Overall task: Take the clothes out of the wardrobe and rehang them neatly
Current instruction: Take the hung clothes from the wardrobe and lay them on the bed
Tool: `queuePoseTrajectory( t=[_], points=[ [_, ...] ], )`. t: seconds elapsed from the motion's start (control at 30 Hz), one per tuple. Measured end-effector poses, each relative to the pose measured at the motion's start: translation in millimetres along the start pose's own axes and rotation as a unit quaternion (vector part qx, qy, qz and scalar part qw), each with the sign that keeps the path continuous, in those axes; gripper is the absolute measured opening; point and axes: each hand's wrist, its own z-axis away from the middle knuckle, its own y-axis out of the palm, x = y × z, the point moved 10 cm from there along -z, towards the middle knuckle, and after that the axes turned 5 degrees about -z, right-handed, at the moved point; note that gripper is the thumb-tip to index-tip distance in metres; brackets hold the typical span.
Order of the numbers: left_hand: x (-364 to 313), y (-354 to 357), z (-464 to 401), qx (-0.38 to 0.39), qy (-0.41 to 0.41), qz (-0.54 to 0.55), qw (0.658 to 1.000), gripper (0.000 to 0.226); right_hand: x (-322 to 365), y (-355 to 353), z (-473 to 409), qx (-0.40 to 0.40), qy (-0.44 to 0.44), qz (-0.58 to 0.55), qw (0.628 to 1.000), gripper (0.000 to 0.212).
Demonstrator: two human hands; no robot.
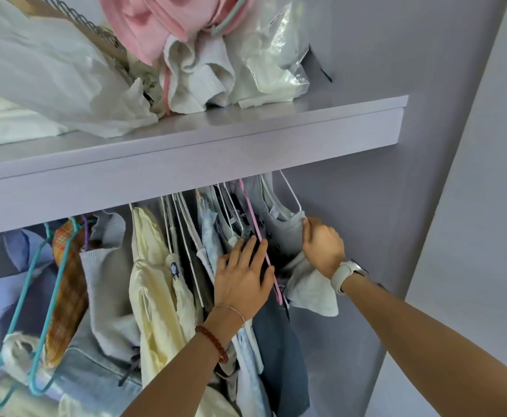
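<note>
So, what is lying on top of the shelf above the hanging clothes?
On the shelf lie a pink garment, crumpled white clothes, a clear plastic bag and a large white fabric. What lies under and behind this pile is covered.

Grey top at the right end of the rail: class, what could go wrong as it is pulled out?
1. The right hand grips the grey top by its fabric, so it may slip off its white hanger.
2. The pink hanger beside it, under the left hand, may snag and drag the tightly packed clothes.
</note>
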Motion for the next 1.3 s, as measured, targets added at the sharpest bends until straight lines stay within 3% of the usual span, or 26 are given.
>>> queuePoseTrajectory(
  t=[0.2, 0.37, 0.5, 0.6, 0.67, 0.8, 0.93, 1.2, 1.3],
  points=[
    [-6.7, -3.9, 0.9, -0.014, -0.024, 0.054, 0.998, 0.051, -20.5, -47.6, 78.2, -0.041, -0.012, -0.035, 0.998, 0.027],
    [-64.3, -18.1, 33.8, -0.083, 0.067, 0.172, 0.979, 0.054, -64.7, -79.3, 190.0, -0.006, 0.035, -0.017, 0.999, 0.023],
    [-120.6, 7.4, 84.7, -0.026, 0.104, 0.226, 0.968, 0.055, -92.5, -114.7, 276.6, 0.026, 0.084, 0.069, 0.994, 0.023],
    [-166.3, 34.6, 127.0, 0.063, 0.151, 0.263, 0.951, 0.053, -97.1, -146.4, 339.9, 0.028, 0.109, 0.127, 0.985, 0.029],
    [-195.5, 43.4, 153.7, 0.111, 0.194, 0.292, 0.93, 0.047, -98.1, -167.3, 386.9, 0.013, 0.128, 0.144, 0.981, 0.034],
    [-252.8, 24.3, 205.3, 0.131, 0.321, 0.339, 0.875, 0.028, -98.3, -194.0, 489.0, -0.002, 0.203, 0.169, 0.965, 0.026],
    [-303.4, 24.4, 273.5, 0.257, 0.398, 0.358, 0.804, 0.024, -108.3, -216.6, 579.0, -0.04, 0.314, 0.18, 0.931, 0.023],
    [-385.4, -63.4, 383.2, 0.218, 0.534, 0.399, 0.713, 0.018, -86.4, -239.1, 701.7, -0.099, 0.475, 0.133, 0.864, 0.03],
    [-426.6, -87.3, 441.1, 0.261, 0.6, 0.38, 0.654, 0.02, -65.6, -246.6, 756.1, -0.143, 0.504, 0.129, 0.842, 0.028]
  ],
)
